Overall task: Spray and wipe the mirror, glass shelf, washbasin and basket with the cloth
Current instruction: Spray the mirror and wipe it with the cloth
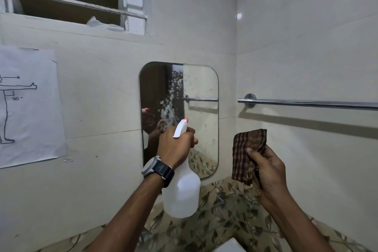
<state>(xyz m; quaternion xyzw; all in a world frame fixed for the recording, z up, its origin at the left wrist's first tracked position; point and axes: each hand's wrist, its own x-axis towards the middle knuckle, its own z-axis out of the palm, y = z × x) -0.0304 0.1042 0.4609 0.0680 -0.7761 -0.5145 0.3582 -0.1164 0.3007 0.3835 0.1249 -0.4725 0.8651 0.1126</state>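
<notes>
While the left hand (pixel 175 146) grips the neck of a white, translucent plastic spray bottle (pixel 182 192), its fingers are wrapped around the trigger and the orange nozzle tip points at the mirror (pixel 201 120). This mirror is a tall rectangle with rounded corners, fixed flat on the smooth, pale tiled wall (pixel 102 92); white droplets of spray are scattered on the left part of its glass. The right hand (pixel 266 168) is closed on a folded cloth (pixel 248 149), a soft woven piece with dark brown and cream checks, held up just beside the mirror's right edge and apart from it. A black watch (pixel 158 169) sits on the left wrist. On the side wall, a round, shiny metal towel bar (pixel 306 103) runs to the right at the middle height of the mirror, above the cloth. A paper sheet (pixel 28 106) with a line drawing hangs well to the left. Below the mirror is a band of tiles with leaf pattern (pixel 225 210). Between the two hands there is free room in front of the lower mirror.
</notes>
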